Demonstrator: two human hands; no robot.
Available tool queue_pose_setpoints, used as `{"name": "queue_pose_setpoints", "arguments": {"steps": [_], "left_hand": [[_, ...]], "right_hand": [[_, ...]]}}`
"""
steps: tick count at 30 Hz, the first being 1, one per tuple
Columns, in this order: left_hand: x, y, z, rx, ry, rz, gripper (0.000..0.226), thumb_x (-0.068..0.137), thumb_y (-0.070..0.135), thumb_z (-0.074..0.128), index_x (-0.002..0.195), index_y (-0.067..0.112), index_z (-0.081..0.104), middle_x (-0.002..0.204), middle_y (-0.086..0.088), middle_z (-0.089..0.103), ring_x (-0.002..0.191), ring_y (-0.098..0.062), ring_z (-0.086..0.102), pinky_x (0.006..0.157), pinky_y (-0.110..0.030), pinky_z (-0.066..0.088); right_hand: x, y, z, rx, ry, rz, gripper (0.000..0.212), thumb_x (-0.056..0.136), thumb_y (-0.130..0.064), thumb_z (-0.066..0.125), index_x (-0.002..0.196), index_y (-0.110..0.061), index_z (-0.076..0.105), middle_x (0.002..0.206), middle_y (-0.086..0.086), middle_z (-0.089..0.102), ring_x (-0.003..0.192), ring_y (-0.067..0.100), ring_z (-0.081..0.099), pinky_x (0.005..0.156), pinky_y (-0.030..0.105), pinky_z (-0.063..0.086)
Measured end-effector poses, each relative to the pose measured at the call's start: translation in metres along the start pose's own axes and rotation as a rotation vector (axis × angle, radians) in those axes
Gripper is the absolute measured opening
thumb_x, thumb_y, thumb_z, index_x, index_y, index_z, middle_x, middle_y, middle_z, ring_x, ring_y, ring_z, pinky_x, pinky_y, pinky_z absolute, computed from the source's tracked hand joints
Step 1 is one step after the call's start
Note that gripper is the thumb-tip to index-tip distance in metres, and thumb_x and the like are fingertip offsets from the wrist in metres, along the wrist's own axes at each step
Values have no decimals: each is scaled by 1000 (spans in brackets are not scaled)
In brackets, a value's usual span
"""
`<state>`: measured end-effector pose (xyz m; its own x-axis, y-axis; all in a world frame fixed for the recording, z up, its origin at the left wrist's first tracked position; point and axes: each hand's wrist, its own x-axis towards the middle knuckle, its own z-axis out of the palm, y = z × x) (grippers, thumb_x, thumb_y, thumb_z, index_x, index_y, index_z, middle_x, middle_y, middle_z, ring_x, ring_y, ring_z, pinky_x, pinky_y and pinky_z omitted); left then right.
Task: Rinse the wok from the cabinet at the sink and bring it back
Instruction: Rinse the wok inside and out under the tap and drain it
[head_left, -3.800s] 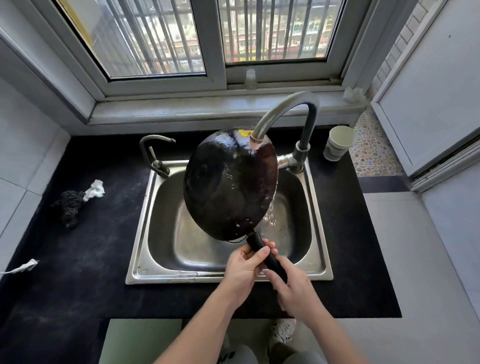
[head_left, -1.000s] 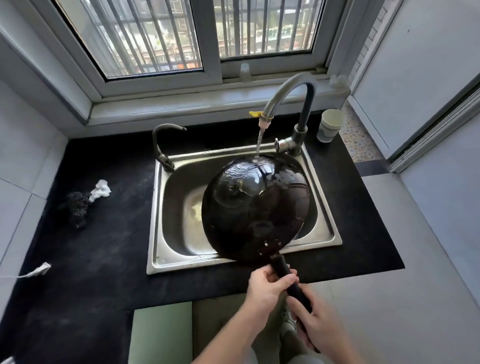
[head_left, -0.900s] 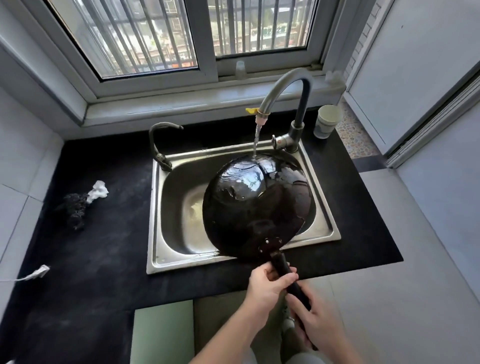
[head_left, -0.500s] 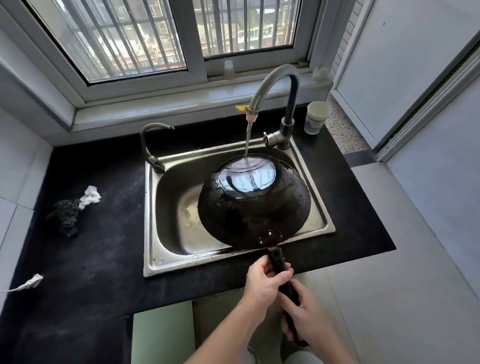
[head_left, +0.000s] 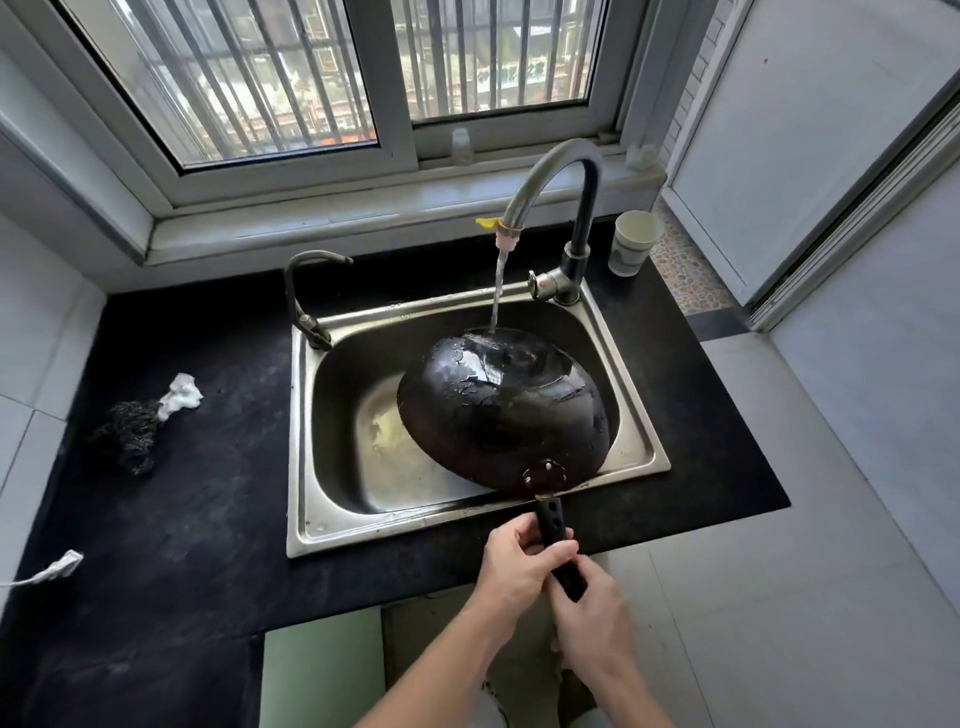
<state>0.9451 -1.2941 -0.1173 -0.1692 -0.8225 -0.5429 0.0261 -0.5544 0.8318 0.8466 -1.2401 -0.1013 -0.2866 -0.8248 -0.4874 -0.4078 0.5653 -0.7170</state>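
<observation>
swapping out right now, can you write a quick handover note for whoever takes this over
Left hand: fingers wrapped round the handle, nearer the pan.
Right hand: grips the handle's end, lower down.
Wok: tilted over the sink, wet, tap water landing on its far edge.
Done: wok is at the sink under the running faucet.
Left: finish rinsing, shut the faucet off, carry the wok back to the cabinet, which is not in view.
</observation>
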Motion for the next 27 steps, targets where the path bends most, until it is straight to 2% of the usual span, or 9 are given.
{"name": "queue_pose_setpoints", "arguments": {"steps": [3,5,8,13,16,20,23,27], "left_hand": [[3,5,-2,-145,-80,-26,15,81,9,76,96,9,75,104,-15,76,104,-29,71,95,-40,55],[7,9,0,-258,-130,-76,14,87,5,69,101,6,73,109,-17,74,108,-30,69,99,-43,52],[11,15,4,-307,-174,-119,15,92,2,61,104,4,70,112,-16,73,110,-29,68,98,-45,53],[17,22,4,-235,-163,-129,11,91,6,64,98,8,74,101,-12,76,103,-26,70,95,-47,54],[22,23,7,-183,-120,-128,10,88,9,70,96,7,75,97,-15,76,97,-25,71,91,-43,57],[27,26,13,-175,-58,-136,20,84,10,74,98,-3,73,89,-15,74,85,-24,68,83,-35,56],[30,30,17,-155,-64,-129,23,85,12,73,100,-5,72,88,-14,74,84,-22,69,84,-34,56],[36,35,21,-200,-97,-151,18,91,14,66,99,-1,73,88,-13,74,87,-23,69,88,-38,55]], "right_hand": [[1,-1,-3,112,-14,0,7,96,-27,64,95,-27,71,54,0,67,41,12,61,43,25,49],[3,-2,-5,185,-28,-2,8,97,-26,64,91,-27,70,46,6,62,31,16,53,34,26,43],[9,-3,-6,226,-53,6,9,98,-25,63,92,-28,68,44,8,59,31,19,49,33,28,42],[18,-2,-7,278,-83,23,11,97,-29,63,90,-24,70,42,7,56,34,24,49,36,29,41],[23,-5,-9,318,-102,38,18,97,-28,64,85,-15,69,45,8,55,35,24,46,35,27,38],[29,-10,-14,383,-134,79,25,99,-23,62,82,-4,66,48,10,53,33,19,43,32,23,34],[33,-13,-20,422,-155,103,29,99,-24,61,83,-1,65,51,10,54,33,17,43,32,23,34],[40,-15,-28,499,-175,118,35,97,-25,64,73,1,61,51,11,52,30,17,41,32,19,32]]}}
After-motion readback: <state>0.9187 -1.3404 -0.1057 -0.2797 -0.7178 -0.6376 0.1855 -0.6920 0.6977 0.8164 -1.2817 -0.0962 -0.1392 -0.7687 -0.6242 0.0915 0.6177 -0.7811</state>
